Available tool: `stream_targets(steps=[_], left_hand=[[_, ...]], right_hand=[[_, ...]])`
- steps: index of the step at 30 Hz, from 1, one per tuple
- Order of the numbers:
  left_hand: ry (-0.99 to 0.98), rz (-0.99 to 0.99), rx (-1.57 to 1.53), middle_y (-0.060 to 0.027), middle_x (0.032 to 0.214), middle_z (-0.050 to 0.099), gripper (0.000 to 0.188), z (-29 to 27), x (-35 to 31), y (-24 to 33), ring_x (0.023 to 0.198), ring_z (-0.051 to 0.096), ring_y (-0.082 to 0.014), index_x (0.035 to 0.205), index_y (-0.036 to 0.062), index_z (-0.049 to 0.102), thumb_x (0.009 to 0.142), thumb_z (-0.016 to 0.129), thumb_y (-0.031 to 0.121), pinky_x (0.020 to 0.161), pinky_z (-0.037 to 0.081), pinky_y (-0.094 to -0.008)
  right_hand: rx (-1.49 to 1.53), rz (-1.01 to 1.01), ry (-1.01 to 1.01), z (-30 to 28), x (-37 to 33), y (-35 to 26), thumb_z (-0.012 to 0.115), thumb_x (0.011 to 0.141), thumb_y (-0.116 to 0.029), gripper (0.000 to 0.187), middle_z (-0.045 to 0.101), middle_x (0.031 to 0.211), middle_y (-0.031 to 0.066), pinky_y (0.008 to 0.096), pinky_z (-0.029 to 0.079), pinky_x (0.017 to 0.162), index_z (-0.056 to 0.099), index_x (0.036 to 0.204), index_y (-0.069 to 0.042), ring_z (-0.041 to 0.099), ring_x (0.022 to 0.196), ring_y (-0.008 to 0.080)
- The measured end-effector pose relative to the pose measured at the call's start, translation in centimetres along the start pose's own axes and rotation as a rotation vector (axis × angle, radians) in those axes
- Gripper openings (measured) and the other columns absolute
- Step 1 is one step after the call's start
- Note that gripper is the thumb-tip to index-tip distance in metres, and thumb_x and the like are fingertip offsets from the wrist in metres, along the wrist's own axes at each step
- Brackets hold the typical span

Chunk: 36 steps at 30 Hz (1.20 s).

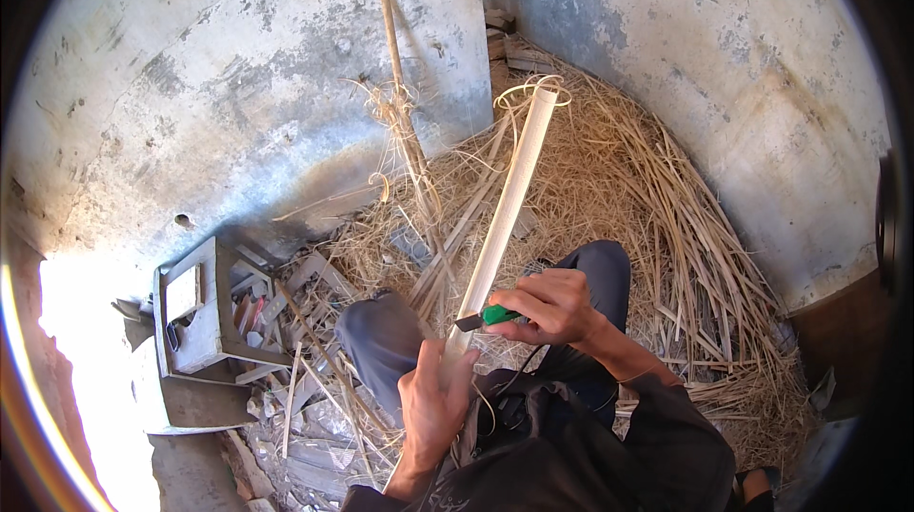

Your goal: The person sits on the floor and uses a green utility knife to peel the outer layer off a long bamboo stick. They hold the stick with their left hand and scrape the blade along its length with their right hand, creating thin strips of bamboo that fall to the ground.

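A long, pale split bamboo strip (509,198) slants up and away from my lap, with thin curled shavings (538,93) around its far end. My left hand (433,402) is closed around the near part of the strip. Just beyond it, my right hand (557,305) grips a green-handled knife (497,315). The knife's dark, short blade lies across the strip, close to my left thumb. Behind my hands are my bent knees in dark trousers, one on each side of the strip.
Straw-like shavings (590,169) cover the floor ahead, with long thin strips (709,264) heaped at the right. A stick (391,36) wrapped in curls leans on the worn wall (257,64). A grey wooden stand (214,312) is at left.
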State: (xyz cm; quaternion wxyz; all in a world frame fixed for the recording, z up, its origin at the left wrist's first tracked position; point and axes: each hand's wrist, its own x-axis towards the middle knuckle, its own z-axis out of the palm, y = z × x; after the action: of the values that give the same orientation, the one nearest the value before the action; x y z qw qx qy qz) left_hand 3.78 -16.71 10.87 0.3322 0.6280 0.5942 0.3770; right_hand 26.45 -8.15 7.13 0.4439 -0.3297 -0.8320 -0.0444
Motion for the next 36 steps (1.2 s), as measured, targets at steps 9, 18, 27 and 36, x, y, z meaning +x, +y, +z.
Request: stream_targets(steps=[9, 18, 27, 36], left_hand=[[-0.015, -0.020, -0.009, -0.0212, 0.075, 0.072, 0.028, -0.1, -0.7, -0.7, 0.067, 0.077, -0.0351, 0.108, 0.0012, 0.061, 0.102, 0.083, 0.018, 0.060, 0.054, -0.0392], [-0.069, -0.085, 0.042, -0.0156, 0.064, 0.064, 0.020, -1.3, -3.5, -1.5, 0.053, 0.065, -0.0308, 0.104, 0.0021, 0.063, 0.105, 0.076, 0.018, 0.055, 0.048, -0.0397], [-0.156, -0.105, -0.019, -0.0215, 0.067, 0.064, 0.019, -0.4, 0.2, -2.2, 0.064, 0.070, -0.0430, 0.107, -0.0003, 0.059, 0.104, 0.072, 0.013, 0.061, 0.051, -0.0443], [-0.049, 0.153, 0.054, -0.0208, 0.093, 0.076, 0.032, 0.2, 1.5, -2.5, 0.087, 0.079, -0.0392, 0.122, -0.0020, 0.064, 0.102, 0.079, 0.019, 0.074, 0.059, -0.0452]], right_hand=[[-0.029, 0.020, 0.043, -0.7, 0.0, 0.6, 0.089, 0.091, -0.045, 0.033, 0.070, 0.072, -0.0022, 0.0310, 0.050, 0.052, 0.081, 0.100, -0.014, 0.065, 0.055, 0.0149], [-0.023, 0.641, 0.354, -4.7, -2.8, 12.9, 0.062, 0.111, -0.039, 0.038, 0.074, 0.080, 0.0036, 0.0303, 0.045, 0.052, 0.078, 0.108, -0.005, 0.061, 0.061, 0.0094], [0.848, 0.651, 0.154, 2.0, -2.1, 2.7, 0.078, 0.101, -0.020, 0.022, 0.069, 0.082, -0.0024, 0.0267, 0.045, 0.062, 0.077, 0.114, -0.002, 0.057, 0.068, 0.0048], [1.068, 0.858, 0.109, 2.8, 0.4, 1.2, 0.080, 0.103, -0.014, 0.020, 0.061, 0.082, -0.0088, 0.0217, 0.041, 0.064, 0.077, 0.117, 0.000, 0.051, 0.073, -0.0010]])
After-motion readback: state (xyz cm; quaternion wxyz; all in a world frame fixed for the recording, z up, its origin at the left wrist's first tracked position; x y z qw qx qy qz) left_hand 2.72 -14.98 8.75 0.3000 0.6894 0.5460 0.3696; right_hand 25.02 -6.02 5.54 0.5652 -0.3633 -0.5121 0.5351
